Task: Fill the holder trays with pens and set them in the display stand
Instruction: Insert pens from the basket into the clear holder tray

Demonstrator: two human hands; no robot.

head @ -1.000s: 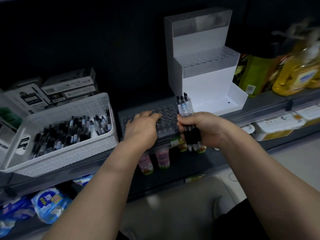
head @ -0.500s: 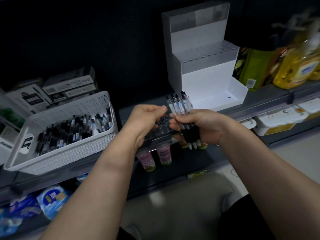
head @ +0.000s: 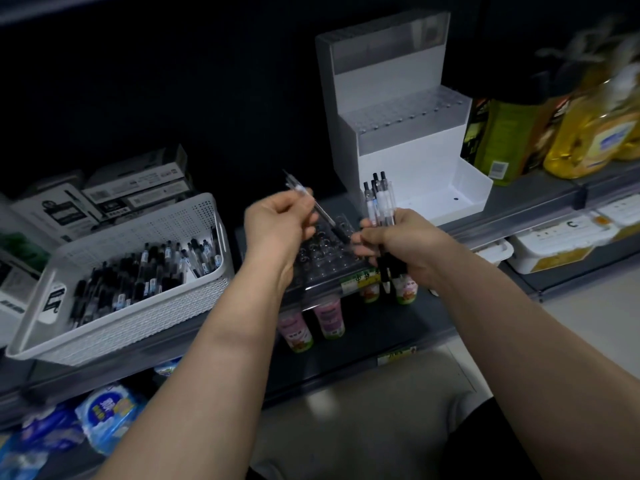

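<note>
A clear holder tray (head: pixel 322 258) with rows of holes lies on the dark shelf between my hands. My left hand (head: pixel 277 226) holds a single pen (head: pixel 313 206) slanted over the tray, its dark tip close to my right fingers. My right hand (head: pixel 398 244) grips a bunch of pens (head: pixel 379 202) upright at the tray's right end. The white stepped display stand (head: pixel 398 133) rises behind, with perforated trays on its two upper steps and a bare bottom compartment. A white basket (head: pixel 138 296) at the left holds many loose pens.
Boxes (head: pixel 135 188) are stacked behind the basket. Yellow and green bottles (head: pixel 571 133) stand right of the stand. White tubs (head: pixel 547 251) sit on the lower right shelf, small bottles (head: pixel 329 318) under the tray, blue packets (head: pixel 104 414) at the bottom left.
My left hand left the tray, met the bunch in my right hand and pulled one pen out to the left. The bunch now stands more upright.
</note>
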